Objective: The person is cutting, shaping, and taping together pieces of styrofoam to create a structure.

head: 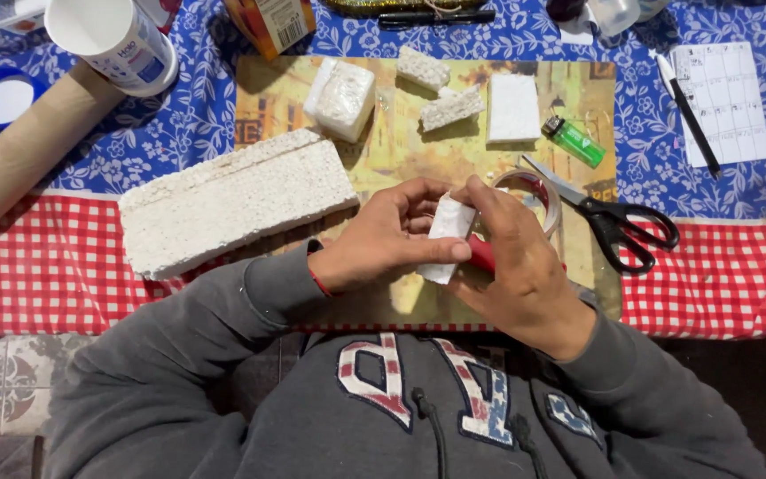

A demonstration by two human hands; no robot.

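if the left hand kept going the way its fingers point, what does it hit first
The left hand points right, so beyond the small foam piece it grips, probably the right hand first; depth unclear.

light: soft, even, fairly bright, from above | shadows: short and faint beside the long white foam slab [237, 211] and black-handled scissors [609, 217] | glare: mild sheen on the glossy yellow picture mat [401, 155] | focus: sharp at centre, slight softness on the grey hooded sweatshirt [383, 408] at bottom | distortion: slight bending at edges
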